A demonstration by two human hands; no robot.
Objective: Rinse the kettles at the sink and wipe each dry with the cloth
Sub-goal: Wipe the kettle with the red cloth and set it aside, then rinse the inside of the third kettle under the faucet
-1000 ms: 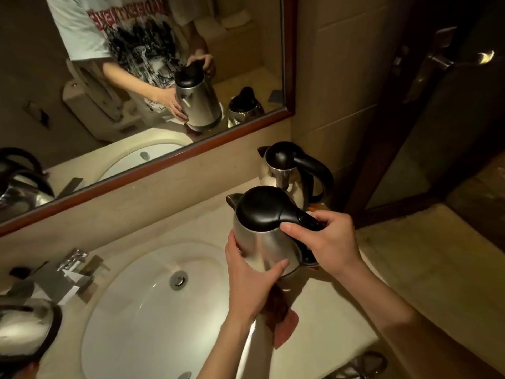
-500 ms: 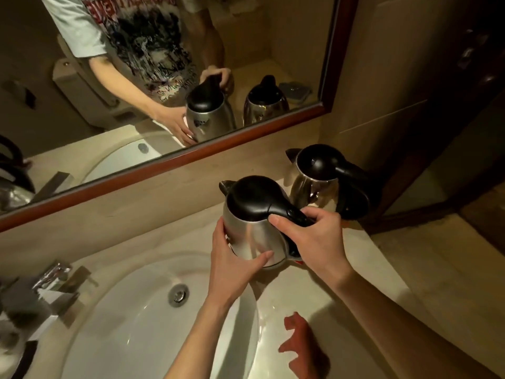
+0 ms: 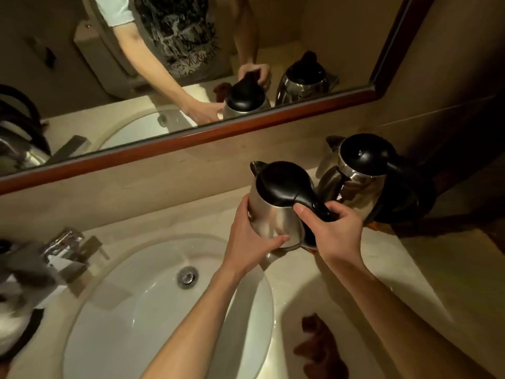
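Observation:
A steel kettle (image 3: pixel 273 214) with a black lid and handle stands upright on the counter just right of the white sink (image 3: pixel 153 310). My right hand (image 3: pixel 336 233) grips its black handle. My left hand (image 3: pixel 251 242) wraps around its steel body from the left. A second steel kettle (image 3: pixel 360 176) stands right behind it in the corner, almost touching. A reddish cloth (image 3: pixel 319 348) lies crumpled on the counter near the front edge, under my right forearm.
A chrome faucet (image 3: pixel 62 250) stands left of the basin. A third kettle (image 3: pixel 13 324) shows blurred at the far left edge. The mirror (image 3: pixel 191 77) runs along the back wall. The beige counter (image 3: pixel 410 269) stretches to the right of the kettles.
The kettle in my hands has moved back and down beside the second kettle. The camera tilted down, so the cloth now shows more fully on the counter.

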